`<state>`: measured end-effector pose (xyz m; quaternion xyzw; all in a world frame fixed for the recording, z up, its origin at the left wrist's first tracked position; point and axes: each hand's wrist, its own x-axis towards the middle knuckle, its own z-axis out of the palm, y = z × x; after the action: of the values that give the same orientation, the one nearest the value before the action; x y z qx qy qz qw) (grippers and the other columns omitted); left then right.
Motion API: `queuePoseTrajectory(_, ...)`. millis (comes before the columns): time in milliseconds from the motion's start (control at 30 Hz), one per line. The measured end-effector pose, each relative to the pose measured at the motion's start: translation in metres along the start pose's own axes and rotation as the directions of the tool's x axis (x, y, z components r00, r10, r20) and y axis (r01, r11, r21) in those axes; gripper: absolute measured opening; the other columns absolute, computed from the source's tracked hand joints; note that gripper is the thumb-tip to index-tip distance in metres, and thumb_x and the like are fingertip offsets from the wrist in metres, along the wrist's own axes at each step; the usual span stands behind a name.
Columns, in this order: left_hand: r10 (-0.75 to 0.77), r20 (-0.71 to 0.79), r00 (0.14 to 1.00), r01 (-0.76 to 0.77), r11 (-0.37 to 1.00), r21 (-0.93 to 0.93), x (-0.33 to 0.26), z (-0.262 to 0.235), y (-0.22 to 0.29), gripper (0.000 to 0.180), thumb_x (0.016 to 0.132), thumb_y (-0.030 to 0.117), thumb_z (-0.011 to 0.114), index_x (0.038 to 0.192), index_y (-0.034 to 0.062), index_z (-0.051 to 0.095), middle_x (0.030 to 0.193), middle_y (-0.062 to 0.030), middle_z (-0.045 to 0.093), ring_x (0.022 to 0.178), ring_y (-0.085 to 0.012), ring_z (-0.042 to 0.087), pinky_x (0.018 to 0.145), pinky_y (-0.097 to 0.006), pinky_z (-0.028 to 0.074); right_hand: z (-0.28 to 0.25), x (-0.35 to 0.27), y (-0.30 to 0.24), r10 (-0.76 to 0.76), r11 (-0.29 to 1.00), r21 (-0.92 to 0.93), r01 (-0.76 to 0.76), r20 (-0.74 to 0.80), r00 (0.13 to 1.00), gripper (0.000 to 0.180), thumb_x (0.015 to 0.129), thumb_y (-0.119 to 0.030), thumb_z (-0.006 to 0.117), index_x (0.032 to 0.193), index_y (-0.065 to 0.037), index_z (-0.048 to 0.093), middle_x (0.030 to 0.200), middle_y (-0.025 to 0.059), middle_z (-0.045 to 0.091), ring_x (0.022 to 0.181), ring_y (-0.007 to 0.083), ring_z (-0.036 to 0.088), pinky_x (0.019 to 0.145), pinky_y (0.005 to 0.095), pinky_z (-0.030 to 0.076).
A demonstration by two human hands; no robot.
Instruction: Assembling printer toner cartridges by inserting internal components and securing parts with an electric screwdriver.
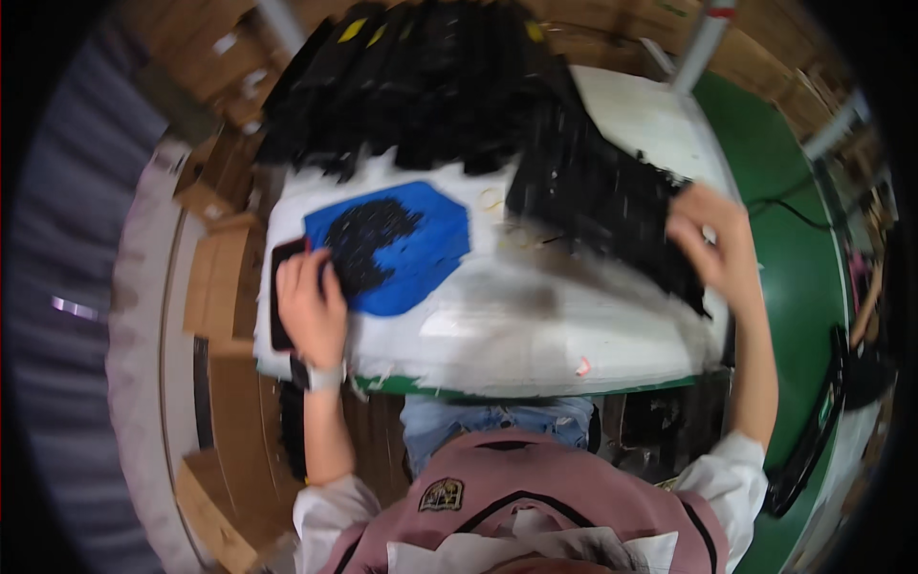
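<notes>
My left hand point(314, 311) lies at the left edge of the table, fingers stretched forward over a dark phone-like slab point(280, 320) and next to a blue sheet point(435, 230). On that sheet is a pile of small black pieces point(363, 244), too fine to name. At the right, the curled fingers and thumb of my right hand point(715, 239) close at the edge of a flat black bundle point(602, 206) with a ragged border. The bundle is smeared by motion, and a blurred shadow falls on the table beside it. My fingertips are partly hidden against it.
Several long black bundles point(411, 86), some with yellow marks, are stacked along the back of the white table point(478, 344). Thin yellowish loops point(491, 199) lie near the middle. Cardboard boxes point(225, 282) stand at the left; a metal post point(701, 48) rises at the back right.
</notes>
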<state>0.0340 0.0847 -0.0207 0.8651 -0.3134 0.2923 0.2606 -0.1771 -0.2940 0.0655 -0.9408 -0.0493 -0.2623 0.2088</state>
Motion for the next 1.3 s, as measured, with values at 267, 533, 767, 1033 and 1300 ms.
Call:
queuePoseTrajectory(267, 0.121, 0.217, 0.969, -0.104, 0.991, -0.086, 0.034, 0.029, 0.017, 0.008, 0.079, 0.008, 0.065, 0.085, 0.0025, 0.067, 0.082, -0.0116, 0.062, 0.081, -0.0310, 0.057, 0.071, -0.039, 0.047, 0.074, -0.049, -0.046, 0.031, 0.997, -0.076, -0.022, 0.123, 0.992, 0.021, 0.065, -0.001, 0.072, 0.086, -0.002, 0.066, 0.078, 0.0065, 0.055, 0.075, 0.0247, 0.056, 0.059, 0.0359, 0.049)
queuePoseTrajectory(533, 0.119, 0.432, 0.894, -0.241, 0.940, 0.240, 0.051, 0.045, 0.051, 0.023, 0.073, 0.020, 0.074, 0.088, 0.0035, 0.066, 0.085, -0.0116, 0.062, 0.087, -0.0300, 0.058, 0.071, -0.038, 0.048, 0.035, -0.071, -0.024, 0.318, 0.946, -0.022, -0.325, -0.149, 0.936, 0.023, 0.074, -0.017, 0.073, 0.094, -0.005, 0.069, 0.087, 0.0084, 0.063, 0.082, 0.0254, 0.063, 0.069, 0.0352, 0.052)
queuePoseTrajectory(767, -0.003, 0.490, 0.871, -0.083, 0.985, 0.154, 0.048, 0.055, 0.037, 0.015, 0.074, 0.010, 0.071, 0.080, 0.0017, 0.059, 0.080, -0.0128, 0.060, 0.081, -0.0328, 0.059, 0.067, -0.041, 0.048, -0.016, -0.143, 0.034, 0.574, 0.323, -0.575, -0.752, -0.512, 0.639, 0.033, 0.077, -0.028, 0.070, 0.098, -0.003, 0.066, 0.087, 0.0122, 0.064, 0.080, 0.0314, 0.066, 0.067, 0.0404, 0.053)
queuePoseTrajectory(1033, 0.087, 0.341, 0.936, -0.137, 0.983, 0.125, 0.041, 0.054, 0.039, 0.012, 0.078, 0.008, 0.067, 0.077, 0.0015, 0.057, 0.080, -0.0132, 0.059, 0.078, -0.0335, 0.058, 0.066, -0.041, 0.047, -0.029, -0.150, 0.068, 0.879, 0.130, -0.530, -0.838, -0.329, 0.345, 0.055, 0.072, -0.045, 0.069, 0.101, 0.001, 0.068, 0.086, 0.0233, 0.068, 0.080, 0.0381, 0.067, 0.072, 0.0440, 0.054)
queuePoseTrajectory(1300, 0.055, 0.276, 0.960, -0.071, 0.996, 0.047, 0.039, 0.059, 0.034, 0.012, 0.078, 0.006, 0.067, 0.076, 0.0012, 0.057, 0.075, -0.0126, 0.055, 0.070, -0.0325, 0.056, 0.062, -0.041, 0.045, -0.043, -0.157, 0.056, 0.866, 0.454, 0.232, -0.860, -0.344, 0.364, 0.039, 0.078, -0.035, 0.072, 0.085, 0.003, 0.066, 0.066, -0.0003, 0.056, 0.060, 0.0073, 0.045, 0.054, 0.0256, 0.037)
